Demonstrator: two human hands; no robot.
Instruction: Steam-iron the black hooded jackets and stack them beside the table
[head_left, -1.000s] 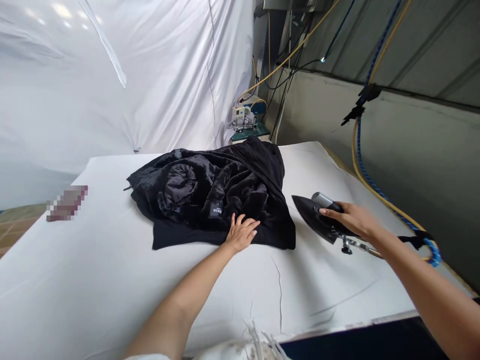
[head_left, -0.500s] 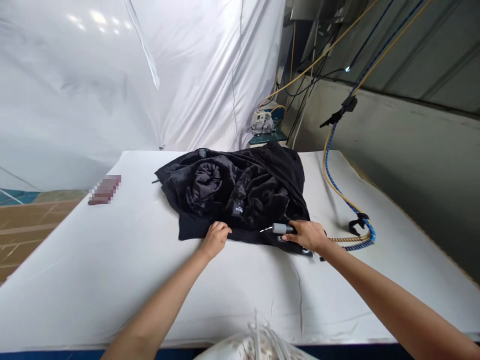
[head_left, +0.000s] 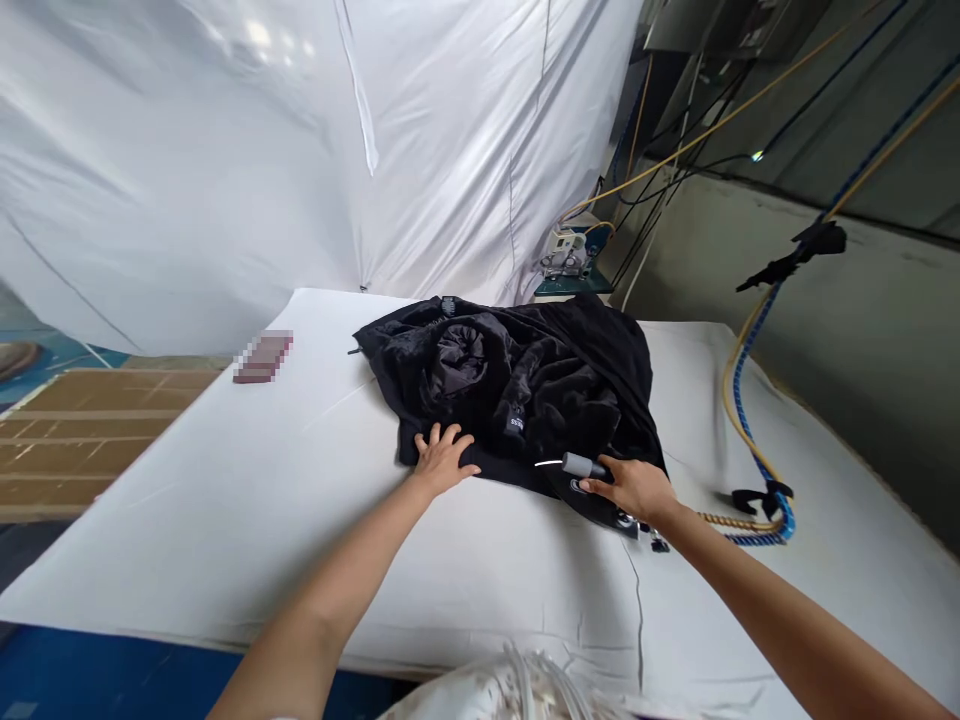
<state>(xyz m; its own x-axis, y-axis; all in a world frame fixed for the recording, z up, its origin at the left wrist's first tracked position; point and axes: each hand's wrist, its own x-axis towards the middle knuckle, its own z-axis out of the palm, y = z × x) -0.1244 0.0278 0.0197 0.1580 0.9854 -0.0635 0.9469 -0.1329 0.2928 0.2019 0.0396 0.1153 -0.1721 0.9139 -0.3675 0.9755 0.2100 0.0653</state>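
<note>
A black fleece-lined garment (head_left: 555,390) lies spread on the white padded table (head_left: 337,560), its plush side up and a small label showing. My left hand (head_left: 444,460) lies on its near hem at the left, fingers spread. Farther right, my right hand (head_left: 634,488) is wrapped round the handle of a dark steam iron (head_left: 592,500) with a grey grip end. The iron rests at the near hem, its tip toward the left; the hand hides part of it.
Blue and yellow hoses (head_left: 739,380) hang from above and run to the iron from the right. A dark red object, partly pixelated, (head_left: 262,358) lies on the table's left. A white curtain (head_left: 420,150) hangs behind; a machine (head_left: 566,255) stands beyond the far edge.
My left hand has gone from closed fingers at the hem to spread fingers lying on it. My right hand keeps hold of the iron near the same part of the hem. The view has shifted left.
</note>
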